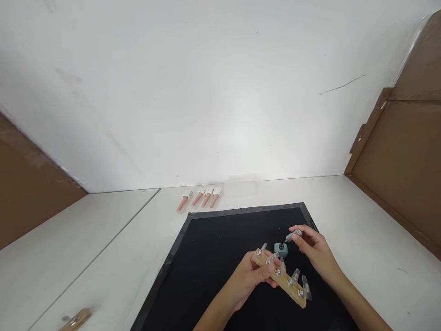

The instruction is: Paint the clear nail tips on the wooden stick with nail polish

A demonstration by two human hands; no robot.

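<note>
The left hand (253, 276) grips a wooden strip (279, 277) with clear nail tips above the black mat (213, 257). The right hand (315, 250) pinches a small brush (292, 236), its tip at the teal polish bottle (281, 248) standing on the mat. Four practice fingers (201, 197) lie on the bench (361, 230) behind.

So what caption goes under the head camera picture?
Left hand holds a wooden strip of nail tips; right hand dips a brush into a small bottle.

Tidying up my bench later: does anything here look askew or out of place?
Nothing is spilled or damaged. One small wooden piece with a metal fitting lies alone at the white table's near left edge, far from the black mat.
</note>
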